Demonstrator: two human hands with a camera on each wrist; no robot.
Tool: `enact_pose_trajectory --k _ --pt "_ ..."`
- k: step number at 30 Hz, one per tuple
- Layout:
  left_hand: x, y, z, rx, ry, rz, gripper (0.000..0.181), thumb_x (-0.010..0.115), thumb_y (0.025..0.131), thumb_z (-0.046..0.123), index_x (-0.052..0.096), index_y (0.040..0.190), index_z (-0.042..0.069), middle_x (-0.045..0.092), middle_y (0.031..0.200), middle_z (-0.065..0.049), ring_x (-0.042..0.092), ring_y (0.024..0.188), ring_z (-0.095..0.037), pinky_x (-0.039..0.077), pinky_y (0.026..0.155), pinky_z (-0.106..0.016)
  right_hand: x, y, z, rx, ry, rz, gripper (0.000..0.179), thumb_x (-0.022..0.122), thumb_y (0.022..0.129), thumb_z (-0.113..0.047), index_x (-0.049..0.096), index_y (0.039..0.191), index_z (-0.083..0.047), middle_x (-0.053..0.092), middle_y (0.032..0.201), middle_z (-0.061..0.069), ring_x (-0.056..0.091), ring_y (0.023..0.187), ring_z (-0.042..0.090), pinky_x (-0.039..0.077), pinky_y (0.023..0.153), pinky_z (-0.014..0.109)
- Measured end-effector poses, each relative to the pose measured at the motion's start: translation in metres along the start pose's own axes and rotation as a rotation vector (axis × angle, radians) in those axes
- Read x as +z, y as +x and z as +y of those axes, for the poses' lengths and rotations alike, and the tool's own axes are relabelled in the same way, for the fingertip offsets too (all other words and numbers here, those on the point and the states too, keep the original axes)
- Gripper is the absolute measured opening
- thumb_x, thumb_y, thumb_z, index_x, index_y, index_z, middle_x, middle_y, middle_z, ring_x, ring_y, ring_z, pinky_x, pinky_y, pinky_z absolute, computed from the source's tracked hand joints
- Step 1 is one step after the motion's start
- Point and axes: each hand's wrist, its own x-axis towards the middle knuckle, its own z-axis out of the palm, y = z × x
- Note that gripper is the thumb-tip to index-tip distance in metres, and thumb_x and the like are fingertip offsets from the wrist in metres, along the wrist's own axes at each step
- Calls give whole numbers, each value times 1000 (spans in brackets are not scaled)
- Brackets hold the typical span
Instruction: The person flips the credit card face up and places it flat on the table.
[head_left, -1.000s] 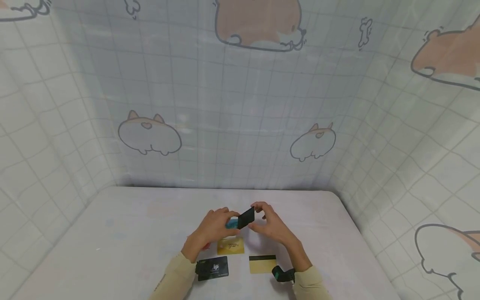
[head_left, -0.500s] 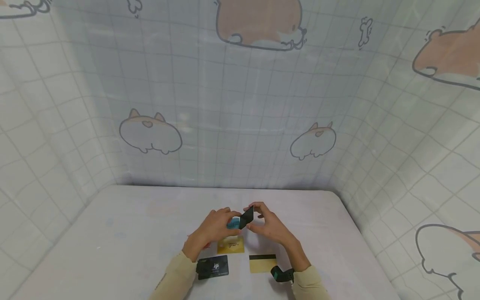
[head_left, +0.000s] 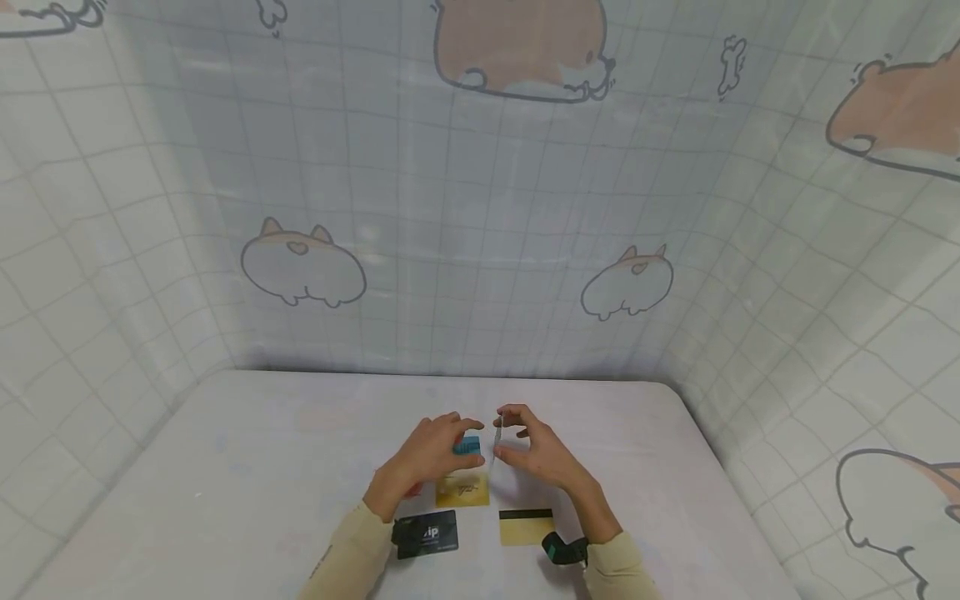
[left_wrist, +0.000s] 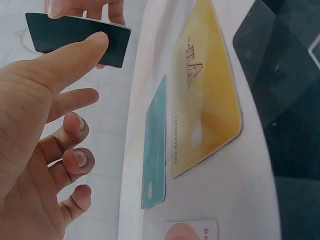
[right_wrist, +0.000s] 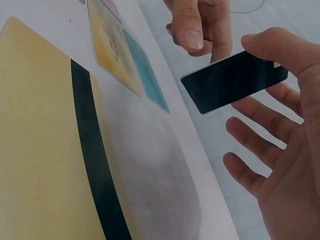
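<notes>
My right hand pinches a dark card by one end between thumb and fingers, up off the table. Seen from the head, this card is nearly edge-on. My left hand hovers across from it, thumb and fingers spread, with a gap between them and the card. In the left wrist view the left thumb overlaps the card's dark face. Below the hands, a teal card and a gold card lie flat on the table. Part of a card with a red print sits beside the left wrist.
A black card with "VIP" lettering lies near the left sleeve. By the right wrist is a yellow card with a black stripe. The white table ends at a tiled-pattern curtain with cartoon dogs.
Both hands were at the dark card earlier; the left fingers have come off it. The card has turned in the right hand from showing its dark face to nearly edge-on in the head view.
</notes>
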Motion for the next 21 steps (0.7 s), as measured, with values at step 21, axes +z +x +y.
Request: enact_pose_trajectory --k 21 --pt "-4 1 -4 22 -35 22 68 75 84 56 57 142 23 58 92 -1 47 75 -12 36 74 -40 -1 3 7 -49 -40 -27 58 73 93 -34 50 147 -29 55 123 -3 53 113 21 46 97 56"
